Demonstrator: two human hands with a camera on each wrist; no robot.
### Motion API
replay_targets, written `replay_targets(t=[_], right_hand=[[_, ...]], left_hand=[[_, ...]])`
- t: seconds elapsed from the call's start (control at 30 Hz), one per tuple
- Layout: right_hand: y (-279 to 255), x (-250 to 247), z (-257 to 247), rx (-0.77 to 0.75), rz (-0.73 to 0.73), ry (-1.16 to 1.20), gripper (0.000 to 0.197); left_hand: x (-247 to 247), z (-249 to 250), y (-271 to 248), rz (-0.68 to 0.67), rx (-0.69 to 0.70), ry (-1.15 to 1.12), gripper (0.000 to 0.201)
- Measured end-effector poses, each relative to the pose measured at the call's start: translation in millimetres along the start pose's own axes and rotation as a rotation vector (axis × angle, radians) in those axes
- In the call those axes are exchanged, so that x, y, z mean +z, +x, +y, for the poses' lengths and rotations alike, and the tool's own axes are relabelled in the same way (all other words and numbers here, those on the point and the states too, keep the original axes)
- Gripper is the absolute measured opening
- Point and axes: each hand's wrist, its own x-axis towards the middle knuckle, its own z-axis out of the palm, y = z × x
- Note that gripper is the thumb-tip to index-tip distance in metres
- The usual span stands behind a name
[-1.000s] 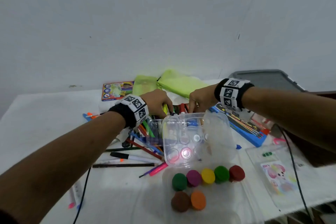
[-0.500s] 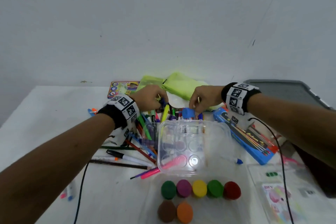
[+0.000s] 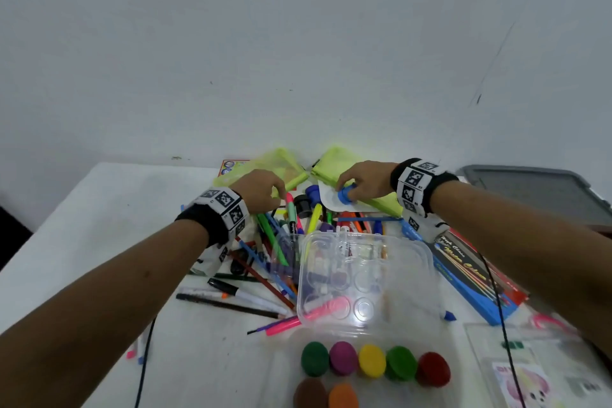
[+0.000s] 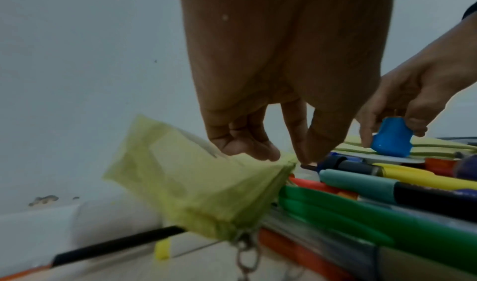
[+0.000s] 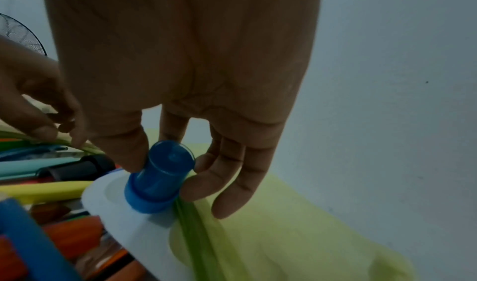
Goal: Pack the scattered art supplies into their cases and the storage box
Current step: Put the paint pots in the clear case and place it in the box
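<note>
— Head view, centre: right hand (image 3: 362, 180) pinching a blue cap (image 3: 346, 194) over a white palette (image 3: 344, 204), beside the yellow-green pouch (image 3: 334, 161).
— And left hand (image 3: 261, 190)?
— Left of centre, fingertips pinched together above the marker pile (image 3: 298, 228); whether holding anything, cannot tell.

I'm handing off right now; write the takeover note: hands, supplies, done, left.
Right hand pinches a small blue pot over the white palette.
Left hand pinches a corner of the yellow-green mesh pouch.
Markers and pens lie heaped behind the clear plastic case; seven colour discs sit in front of it.
Done: nothing visibly packed.
Left: pens, pots, discs, grey storage box.
</note>
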Motion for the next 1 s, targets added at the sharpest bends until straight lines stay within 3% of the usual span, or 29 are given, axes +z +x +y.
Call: replay_targets(t=[0.1,0.23,0.5,0.77,0.9,1.0], right_hand=[[0.0,-0.8,-2.6,0.044,0.024,-0.001,0.035],[-1.9,1.6,1.8,0.125,0.021,-0.012,0.038],[-20.6,-7.5,-2.5,0.148,0.116,0.051,0.041],[-58.4,-26.0,-20.1,0.164,0.344,0.202,0.049],[-95.7,-28.4,-31.7,0.172,0.449,0.238,0.037],[-128.7,-21.5,-43.8,0.189,0.486,0.285,0.036]], left_hand=[[4.5,12.6,11.0,0.059,0.046,-0.029,0.022],[8.7,26.4,25.6,-0.060,0.017,0.057,0.043],[10.6,30.4,31.6,-0.069,0.056,-0.011,0.027],[-9.5,13.6,15.9,0.095,0.084,-0.302,0.039],[-32.6,23.1,-0.4,0.227,0.189,-0.342,0.036],[-43.4,43.0,-19.1,0.198,0.292,-0.376,0.032]])
